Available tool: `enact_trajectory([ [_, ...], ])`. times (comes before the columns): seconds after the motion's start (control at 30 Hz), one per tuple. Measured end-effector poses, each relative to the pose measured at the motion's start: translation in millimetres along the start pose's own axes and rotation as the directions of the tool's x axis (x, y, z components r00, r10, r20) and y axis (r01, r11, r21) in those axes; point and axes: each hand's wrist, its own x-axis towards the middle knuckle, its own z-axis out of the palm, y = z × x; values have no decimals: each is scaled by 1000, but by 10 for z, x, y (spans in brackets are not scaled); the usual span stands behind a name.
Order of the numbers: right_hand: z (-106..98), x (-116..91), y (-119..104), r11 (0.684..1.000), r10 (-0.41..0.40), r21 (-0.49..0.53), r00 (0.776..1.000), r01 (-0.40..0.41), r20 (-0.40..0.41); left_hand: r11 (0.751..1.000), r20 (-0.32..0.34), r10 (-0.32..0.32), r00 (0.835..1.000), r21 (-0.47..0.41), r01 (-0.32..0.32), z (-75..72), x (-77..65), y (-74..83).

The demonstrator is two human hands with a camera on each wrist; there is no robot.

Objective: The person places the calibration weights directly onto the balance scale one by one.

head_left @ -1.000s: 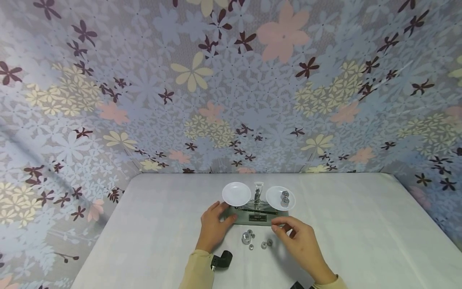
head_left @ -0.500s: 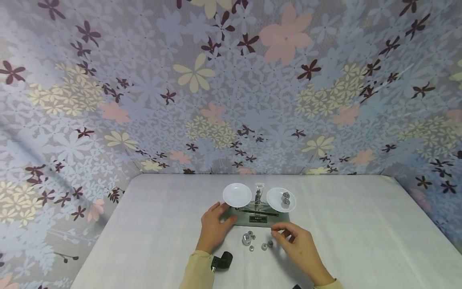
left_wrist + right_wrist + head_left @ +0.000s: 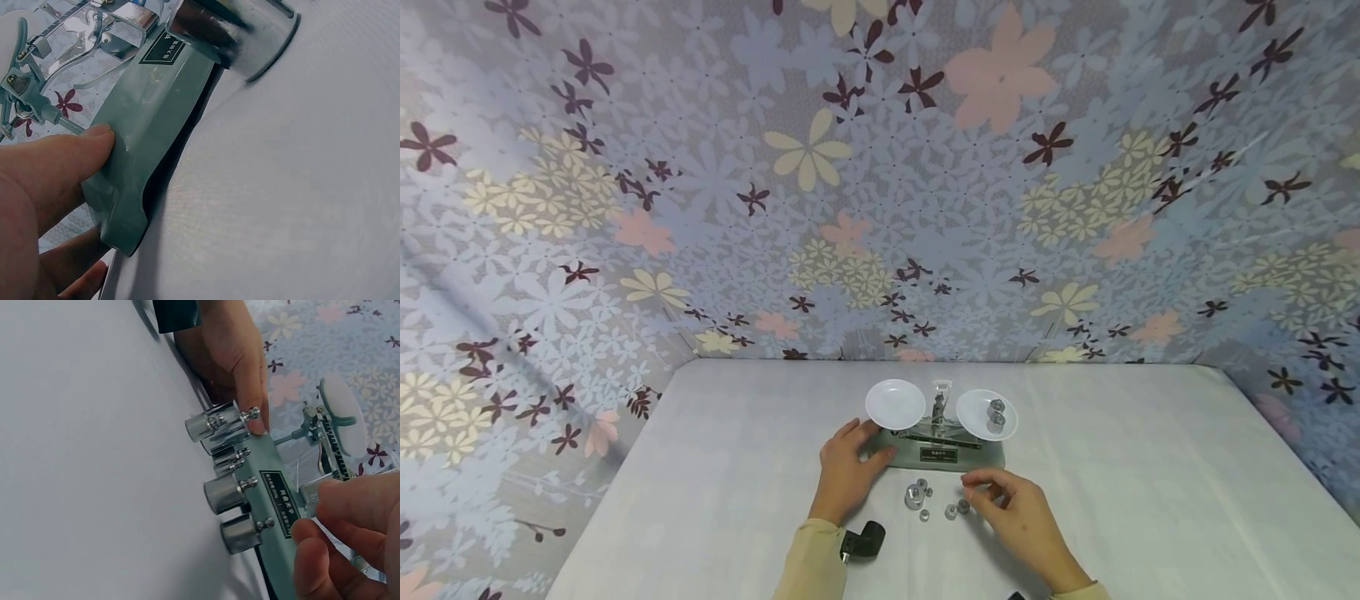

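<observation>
Head view's got your left hand [image 3: 845,468] gripping the scale [image 3: 938,455] on its right, your right hand [image 3: 1018,517] loosely curled, seemingly empty near the weights [image 3: 952,512], so probably best let the pans [image 3: 895,405] settle.

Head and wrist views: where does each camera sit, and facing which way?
Head: on the head, facing forward and down at the balance and weights; both sleeves, left hand and right hand show.
Left wrist: on that wrist, facing the left hand gripping the base.
Right wrist: on that wrist, facing the right hand, weights and, beyond, the left hand.
Both wrist views share the black label and left hand.
</observation>
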Motion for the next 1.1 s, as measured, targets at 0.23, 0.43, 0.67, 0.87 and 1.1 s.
enact_trajectory([
  [0.23,25,3,56,1000,1,0,1000,-1,27,1000,-5,5,1000,-2,-5,3,0,1],
  [0.43,38,7,91,1000,-17,-15,999,18,40,1000,-8,8,1000,9,-8,11,2,-11],
  [0.67,49,9,108,999,8,-40,998,-5,63,1000,-3,1,1000,8,-1,13,4,-7],
  [0.87,59,2,102,997,17,-80,997,-11,77,1000,-12,1,1000,-4,-1,14,4,-2],
  [1.1,57,6,126,996,-5,-93,995,14,97,1000,-16,7,1000,4,-6,19,5,-21],
])
